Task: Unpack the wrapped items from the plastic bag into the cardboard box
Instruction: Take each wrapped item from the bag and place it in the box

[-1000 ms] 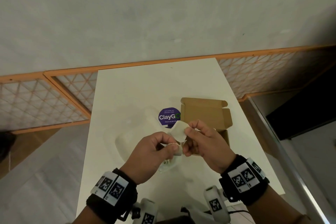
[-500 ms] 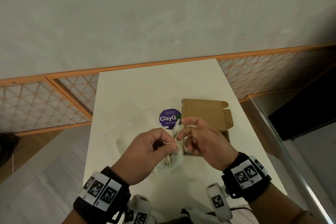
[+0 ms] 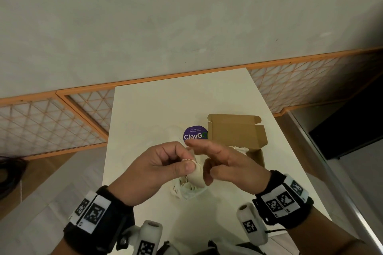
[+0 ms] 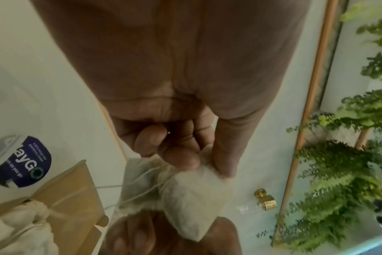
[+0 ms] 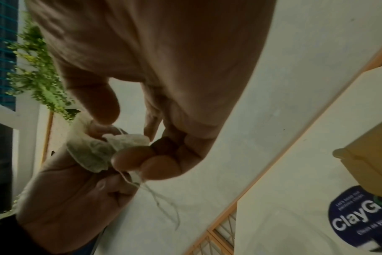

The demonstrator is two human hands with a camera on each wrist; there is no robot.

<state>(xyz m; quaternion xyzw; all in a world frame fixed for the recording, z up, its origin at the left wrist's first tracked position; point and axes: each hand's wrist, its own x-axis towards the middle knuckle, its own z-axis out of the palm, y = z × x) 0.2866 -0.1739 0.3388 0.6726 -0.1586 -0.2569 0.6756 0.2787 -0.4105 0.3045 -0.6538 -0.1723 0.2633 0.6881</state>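
Over the white table [image 3: 155,109], my left hand [image 3: 187,160] pinches a small cream wrapped item [image 3: 196,176] between thumb and forefinger. More wrapped items on thin strings [image 3: 184,189] dangle below it. My right hand [image 3: 205,163] faces it, forefinger stretched out, lower fingers curled against the same bundle. The left wrist view shows the item [image 4: 194,198] under my left hand [image 4: 202,165]. In the right wrist view my right hand [image 5: 118,136] pinches the wrapping [image 5: 87,151] and its strings. The open cardboard box [image 3: 238,130] stands behind with a wrapped item [image 3: 238,149] inside. The clear plastic bag with a purple sticker [image 3: 195,135] lies left of it.
The table is narrow, with floor to its left [image 3: 51,172] and right. An orange lattice screen [image 3: 51,122] runs behind it below a grey wall. Green foliage [image 4: 349,155] and a small gold knob [image 4: 264,200] show in the left wrist view.
Both hands stayed together over the table in front of the box. My right forefinger has straightened out, and the wrapped item now hangs lower between the hands.
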